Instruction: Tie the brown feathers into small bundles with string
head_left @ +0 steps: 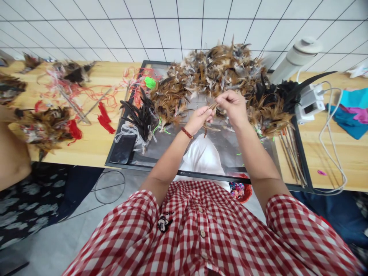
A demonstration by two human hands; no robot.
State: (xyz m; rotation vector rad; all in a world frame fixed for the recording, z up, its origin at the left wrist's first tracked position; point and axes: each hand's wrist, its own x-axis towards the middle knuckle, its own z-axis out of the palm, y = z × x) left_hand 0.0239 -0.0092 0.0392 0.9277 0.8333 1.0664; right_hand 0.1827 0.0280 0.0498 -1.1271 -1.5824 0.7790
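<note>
Left hand [199,119]: fingers closed in a pinch on a small brown feather [212,108], held above the middle of a black-framed clear panel [201,174]. Right hand [233,109]: thumb and fingertips drawn together at the feather's upper end; whether they grip it cannot be told. Step in hand, as judged: fine fingertip handling of one piece; any further move on it calls for a steady left pinch and light right fingertips. Beyond the hands: heaped brown feathers [224,71], along the panel's far edge. Toward its left edge: black feathers [141,115] with pale strips; a phone [123,151] at the near left corner. Toward its right edge: thin sticks [291,157]. Farther left, on the table [86,153]: red thread [105,118], near a co-worker's arm [13,149].
</note>
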